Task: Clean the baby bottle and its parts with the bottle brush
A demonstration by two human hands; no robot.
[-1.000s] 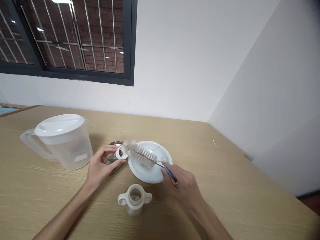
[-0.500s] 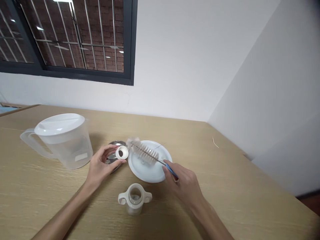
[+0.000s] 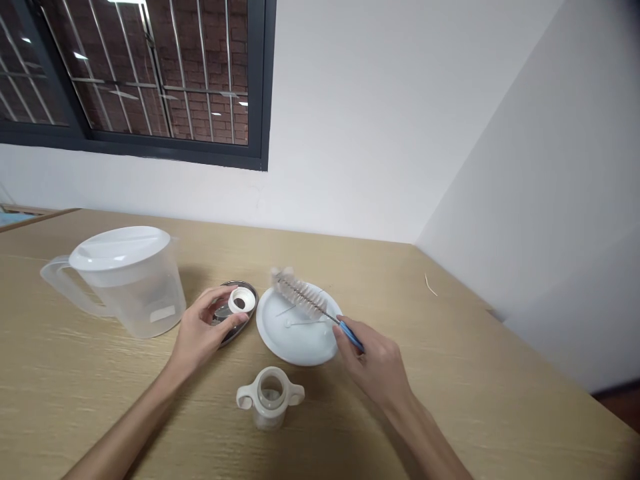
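Pinched between the thumb and fingers of my left hand [image 3: 200, 327] is a white bottle collar ring [image 3: 249, 302] with a dark round opening. It is held over a shiny metal dish [image 3: 234, 337], which my fingers partly cover. My right hand [image 3: 377, 363] grips the blue handle of a bottle brush [image 3: 303, 297]; its pale bristles are over a white plate [image 3: 280, 343], pointing up and left. Thin, pin-like sticks lie on the plate. In front of the plate, a clear baby bottle [image 3: 270, 420] with two white side handles stands upright, its mouth uncovered.
On the left stands a translucent lidded pitcher [image 3: 137, 293], its handle to the left. A thin pale strip [image 3: 429, 285] lies farther right on the wooden table [image 3: 480, 373]. A white wall and a barred window rise behind.
The bottle brush has moved right, away from the collar ring, along with my right hand. My left hand has shifted slightly left and up with the ring. More of the plate's thin sticks show.
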